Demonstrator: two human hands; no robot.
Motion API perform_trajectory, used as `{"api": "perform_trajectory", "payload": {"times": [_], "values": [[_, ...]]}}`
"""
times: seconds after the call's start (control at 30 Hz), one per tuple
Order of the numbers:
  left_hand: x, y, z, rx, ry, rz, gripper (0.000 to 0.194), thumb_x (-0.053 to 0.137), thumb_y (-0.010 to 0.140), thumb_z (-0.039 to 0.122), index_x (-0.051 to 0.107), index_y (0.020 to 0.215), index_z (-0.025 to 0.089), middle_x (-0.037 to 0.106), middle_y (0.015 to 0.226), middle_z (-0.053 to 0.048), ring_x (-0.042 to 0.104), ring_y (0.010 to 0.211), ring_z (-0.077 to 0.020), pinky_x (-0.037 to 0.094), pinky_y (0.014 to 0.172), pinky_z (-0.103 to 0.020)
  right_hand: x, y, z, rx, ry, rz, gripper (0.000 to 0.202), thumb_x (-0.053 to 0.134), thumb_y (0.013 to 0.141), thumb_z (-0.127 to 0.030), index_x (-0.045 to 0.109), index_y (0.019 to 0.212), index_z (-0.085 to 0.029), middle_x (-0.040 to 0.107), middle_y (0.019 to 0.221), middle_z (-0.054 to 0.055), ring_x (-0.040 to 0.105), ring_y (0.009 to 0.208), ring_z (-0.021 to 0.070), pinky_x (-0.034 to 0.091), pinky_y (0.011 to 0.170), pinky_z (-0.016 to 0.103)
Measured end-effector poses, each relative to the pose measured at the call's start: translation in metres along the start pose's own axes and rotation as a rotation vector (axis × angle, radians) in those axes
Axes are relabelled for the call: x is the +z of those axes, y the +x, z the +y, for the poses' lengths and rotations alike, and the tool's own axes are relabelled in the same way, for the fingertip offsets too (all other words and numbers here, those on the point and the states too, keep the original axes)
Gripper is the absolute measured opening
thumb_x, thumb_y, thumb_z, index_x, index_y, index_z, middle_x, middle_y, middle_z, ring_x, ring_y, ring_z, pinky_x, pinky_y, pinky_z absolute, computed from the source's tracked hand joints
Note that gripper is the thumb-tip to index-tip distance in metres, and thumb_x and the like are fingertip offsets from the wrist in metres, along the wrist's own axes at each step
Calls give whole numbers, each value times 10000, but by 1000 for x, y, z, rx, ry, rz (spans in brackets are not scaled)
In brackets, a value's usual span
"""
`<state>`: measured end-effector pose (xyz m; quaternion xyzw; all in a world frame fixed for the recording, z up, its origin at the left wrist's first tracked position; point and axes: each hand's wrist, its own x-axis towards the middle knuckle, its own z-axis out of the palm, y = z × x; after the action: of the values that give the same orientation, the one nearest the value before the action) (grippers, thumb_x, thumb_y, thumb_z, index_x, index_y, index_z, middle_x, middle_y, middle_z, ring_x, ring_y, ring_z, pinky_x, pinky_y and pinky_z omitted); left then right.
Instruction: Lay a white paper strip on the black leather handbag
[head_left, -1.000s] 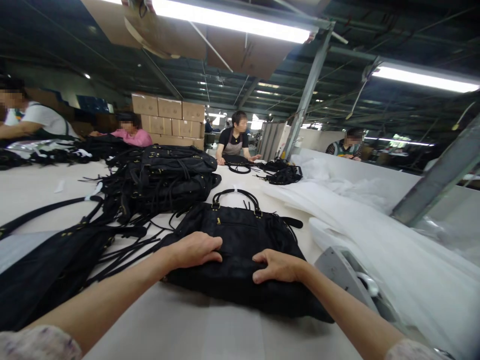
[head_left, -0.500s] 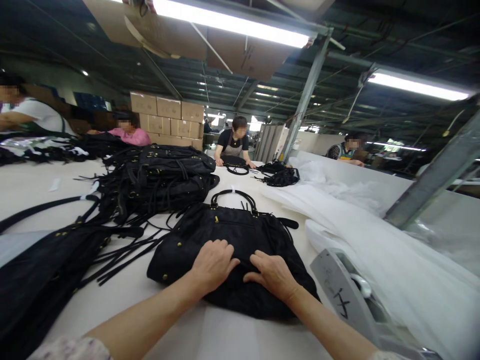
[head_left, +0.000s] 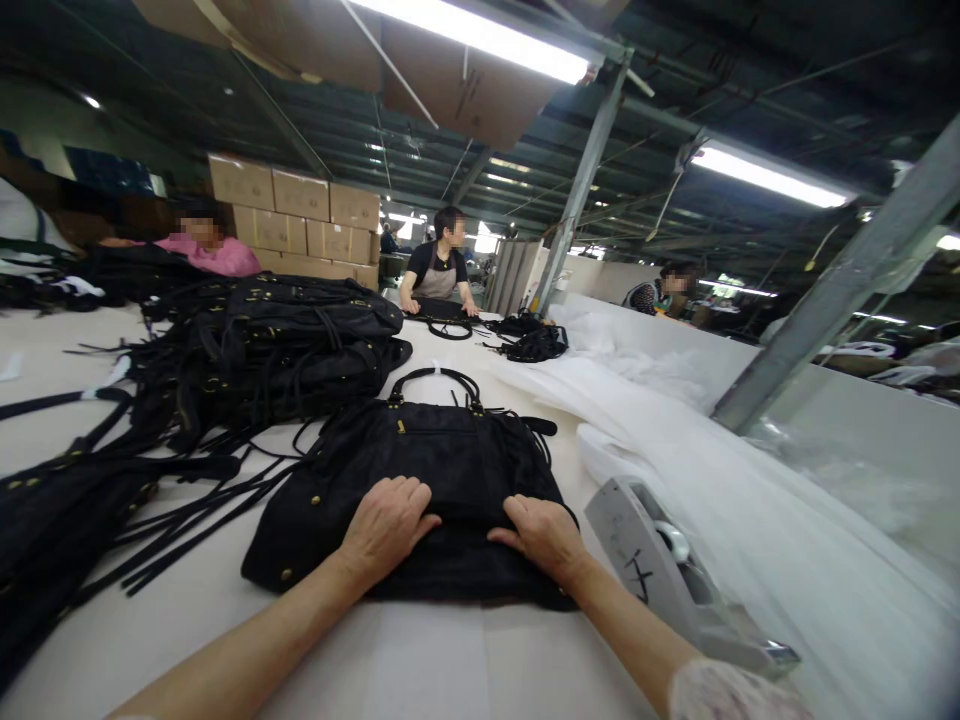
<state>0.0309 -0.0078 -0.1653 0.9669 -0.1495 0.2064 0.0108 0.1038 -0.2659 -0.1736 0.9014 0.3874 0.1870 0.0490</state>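
Observation:
A black handbag [head_left: 442, 455] lies flat in front of me on the white table. Its two looped handles [head_left: 439, 374] point away from me, and a short gold zip pull and round gold studs show on it. My left hand [head_left: 386, 525] has its fingers curled over fabric left of the bag's middle, thumb pointing inward. On the right part, my right hand [head_left: 546, 535] grips the fabric in the same way. A gap separates the two thumbs. The fingertips are partly hidden in the dark material.
Piled black bags [head_left: 277, 340] stand at the back left, with another black bag [head_left: 67, 520] nearer. A grey tape dispenser [head_left: 645, 560] sits right, beside white sheeting [head_left: 705, 480]. Across the table a co-worker [head_left: 442, 265] handles a black bag. Cartons [head_left: 304, 215] are stacked behind.
My hands have moved further apart along the bag, still gripping it. The bag's near edge looks straighter. My view has turned slightly right.

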Motion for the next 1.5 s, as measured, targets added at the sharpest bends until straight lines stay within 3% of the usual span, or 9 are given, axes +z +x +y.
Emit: {"api": "perform_trajectory", "payload": {"times": [0.17,0.27,0.37,0.5,0.7,0.9,1.07,1.27,1.5], "values": [[-13,12,15,16,-27,-35,141,556,944,304,570,889,175,585,901,-85,535,883,-286,394,792,-427,12,3,4,-15,10,82,545,357,948,-639,600,783,-180,627,703,62,584,647,188,274,572,300],[-12,23,42,55,-173,-14,425,676,842,475,565,1113,167,601,1073,-109,519,1016,-312,381,918,-476,13,0,3,-27,30,103,541,330,970,-613,602,794,-180,630,707,66,584,646,190,287,583,303],[6,31,63,103,-307,3,763,706,799,537,389,1394,181,534,1330,-123,459,1201,-315,281,1073,-500,12,0,2,27,59,-10,472,378,984,-554,615,868,-162,655,791,89,611,718,207,319,622,302],[28,34,66,62,-365,-17,948,707,788,567,216,1500,180,461,1426,-130,401,1281,-317,232,1112,-506,-11,12,5,102,183,-251,350,512,951,-496,609,914,-162,684,896,88,640,832,232,361,668,296],[20,29,59,91,-410,25,842,739,762,552,373,1410,157,569,1205,-93,481,1094,-281,355,988,-444,-45,13,8,11,301,-378,460,808,691,-309,610,1091,-196,720,1005,30,668,909,233,434,695,274],[12,14,46,202,-176,89,130,517,954,295,575,997,188,577,902,-45,487,864,-225,375,796,-386,7,-37,-3,-118,158,160,229,486,919,-114,620,1085,-195,723,982,44,654,827,194,410,731,317],[-7,-19,-2,297,-39,261,209,370,1007,180,579,986,180,557,844,-31,472,793,-190,360,755,-353,11,-45,-9,-226,129,537,309,384,958,-88,633,1102,-200,739,1026,38,637,841,176,383,766,315],[-21,-56,-55,285,59,323,159,427,1003,207,571,937,188,572,852,-20,498,792,-180,362,760,-334,-1,-47,-17,-236,85,596,386,344,950,-39,661,1093,-205,731,1121,16,625,895,185,394,805,328],[-26,-90,-79,258,131,314,194,402,991,146,570,897,168,570,825,-38,486,774,-192,378,753,-340,0,-52,-14,-270,66,584,382,366,936,-45,674,1099,-202,712,1177,7,607,919,180,408,798,317]]}}
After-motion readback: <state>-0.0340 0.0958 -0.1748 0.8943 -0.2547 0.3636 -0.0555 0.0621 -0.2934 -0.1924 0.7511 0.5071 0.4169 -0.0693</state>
